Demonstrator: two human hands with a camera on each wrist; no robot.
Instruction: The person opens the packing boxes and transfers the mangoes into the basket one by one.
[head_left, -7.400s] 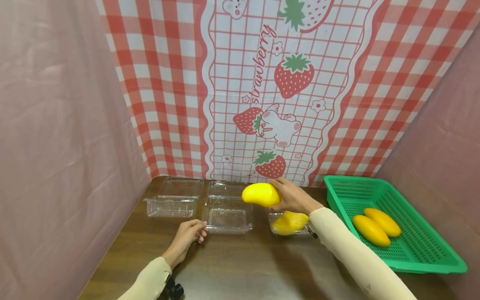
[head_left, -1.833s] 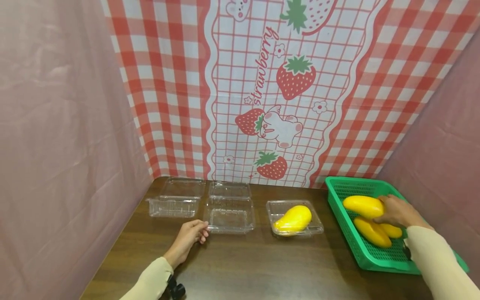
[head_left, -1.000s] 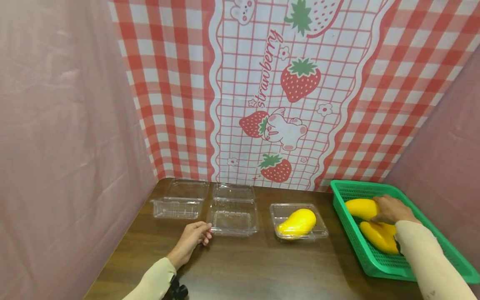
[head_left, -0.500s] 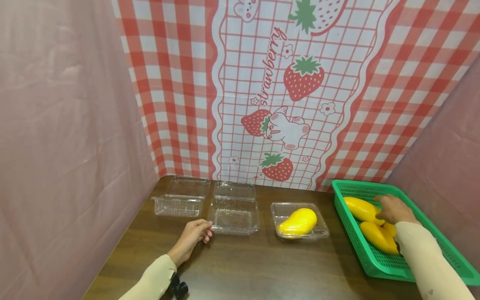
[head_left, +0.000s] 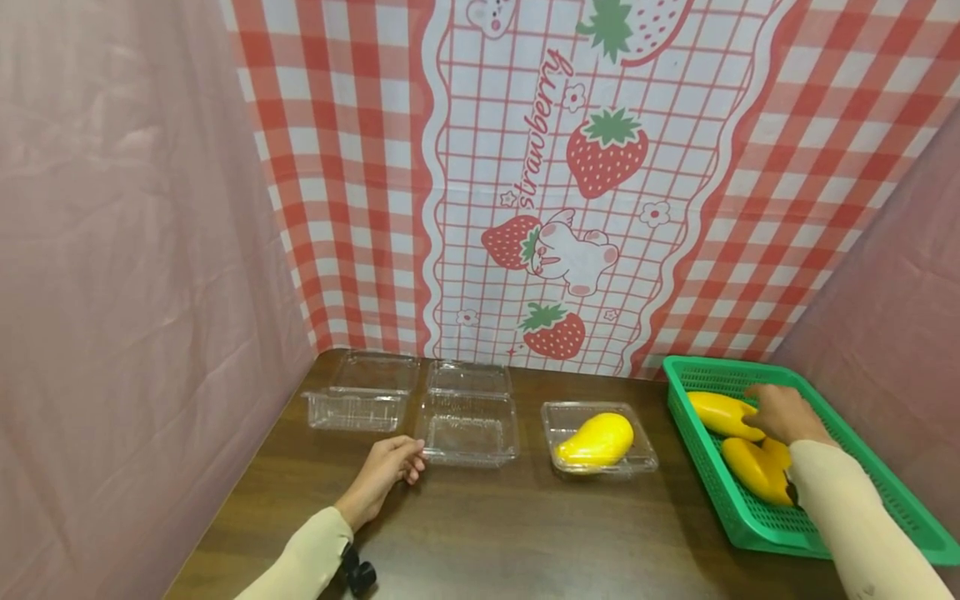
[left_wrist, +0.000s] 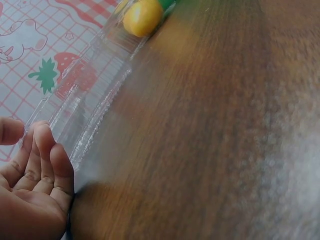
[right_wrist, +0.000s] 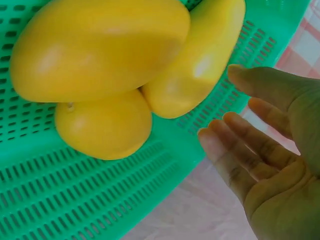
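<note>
Head view: left hand [head_left: 381,477] pinches the near-left corner of the middle clear box [head_left: 467,433]. Right hand [head_left: 787,414] loosely spread over the green basket [head_left: 780,542]; 1.8 s back it gripped the upper mango [head_left: 718,412], now lying in the basket, long axis slanting far-left to near-right. Boxed mango [head_left: 596,442] on the bench [head_left: 525,533] slants near-left to far-right. Right wrist view separates three basket mangoes; head view partly hides one.

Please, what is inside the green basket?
Three yellow mangoes lie inside the green basket. In the head view, the right sleeve partly covers them; the floor beneath them is hidden.
</note>
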